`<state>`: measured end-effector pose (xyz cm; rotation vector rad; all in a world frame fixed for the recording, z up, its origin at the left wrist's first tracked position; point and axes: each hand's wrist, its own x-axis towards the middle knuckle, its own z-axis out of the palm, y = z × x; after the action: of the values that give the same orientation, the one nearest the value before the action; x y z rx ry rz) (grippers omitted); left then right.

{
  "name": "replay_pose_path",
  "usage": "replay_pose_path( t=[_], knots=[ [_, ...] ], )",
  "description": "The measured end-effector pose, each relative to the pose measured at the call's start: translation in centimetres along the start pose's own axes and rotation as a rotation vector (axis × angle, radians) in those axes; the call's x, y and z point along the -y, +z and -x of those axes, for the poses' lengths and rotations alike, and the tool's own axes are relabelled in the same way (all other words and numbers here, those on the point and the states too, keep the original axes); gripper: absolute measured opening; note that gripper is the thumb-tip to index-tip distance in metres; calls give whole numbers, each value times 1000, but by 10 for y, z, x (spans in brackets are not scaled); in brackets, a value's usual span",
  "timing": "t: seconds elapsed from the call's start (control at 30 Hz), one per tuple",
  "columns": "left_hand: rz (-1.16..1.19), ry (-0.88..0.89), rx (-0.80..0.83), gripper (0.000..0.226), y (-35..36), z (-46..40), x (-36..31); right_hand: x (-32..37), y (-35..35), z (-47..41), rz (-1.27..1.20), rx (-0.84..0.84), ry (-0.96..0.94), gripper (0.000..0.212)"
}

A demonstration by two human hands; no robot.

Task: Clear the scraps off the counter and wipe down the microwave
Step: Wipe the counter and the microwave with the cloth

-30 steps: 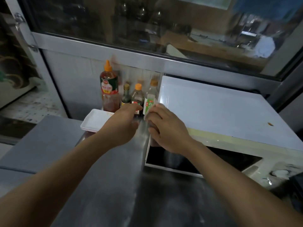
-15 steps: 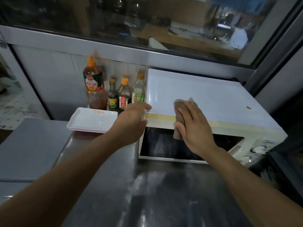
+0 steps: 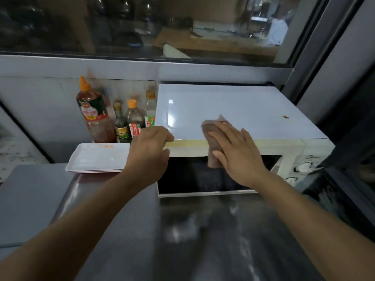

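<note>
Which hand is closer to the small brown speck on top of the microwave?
The right hand. It presses a cloth on the microwave's front edge, left of the speck. The left hand rests at the front left corner, much farther away.

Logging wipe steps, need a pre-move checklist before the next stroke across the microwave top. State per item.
1. Cloth under the right hand, draped over the front edge of the microwave: ok.
2. Left hand braces the microwave's front left corner: ok.
3. Path to the right along the white top is bare: ok.
4. Small brown speck near the right edge, not yet wiped: not ok.
5. Bottles stand left of the microwave, outside the stroke: ok.
6. Cloth damp or dry: cannot tell.
</note>
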<state>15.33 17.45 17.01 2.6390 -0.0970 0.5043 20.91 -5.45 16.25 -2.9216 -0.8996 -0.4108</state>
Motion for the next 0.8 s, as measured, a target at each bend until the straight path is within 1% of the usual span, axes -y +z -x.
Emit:
replay_pose_path(
  t=[0.1, 0.17, 0.23, 0.3, 0.37, 0.43, 0.5, 0.57, 0.63, 0.8],
  knots=[
    [-4, 83, 25, 32, 14, -9, -22, -54, -3, 26, 47, -10, 107, 56],
    [-20, 91, 30, 33, 22, -12, -34, -73, 0, 36, 53, -20, 182, 55],
    [-26, 51, 11, 32, 28, -14, -39, -73, 4, 38, 24, -85, 247, 52],
    [-37, 25, -7, 31, 31, -15, -41, -53, 9, 33, -11, -168, 274, 55],
    [-70, -1, -27, 27, 34, -16, -45, -22, 14, 22, -31, -227, 232, 61],
    [-101, -23, -49, 24, 37, -19, -52, 3, 19, 13, -66, -250, 158, 57],
    [-81, -3, -55, 26, 42, -23, -64, 0, 21, 10, -78, -240, 79, 54],
    [-7, 16, -39, 32, 49, -25, -81, -30, 19, 19, -49, -190, 38, 55],
    [48, 50, -21, 35, 59, -28, -98, -73, 15, 35, -44, -189, 99, 53],
    [-19, 238, -3, 37, 84, -43, -135, -162, 4, 73, 33, -180, 241, 48]
  ],
)
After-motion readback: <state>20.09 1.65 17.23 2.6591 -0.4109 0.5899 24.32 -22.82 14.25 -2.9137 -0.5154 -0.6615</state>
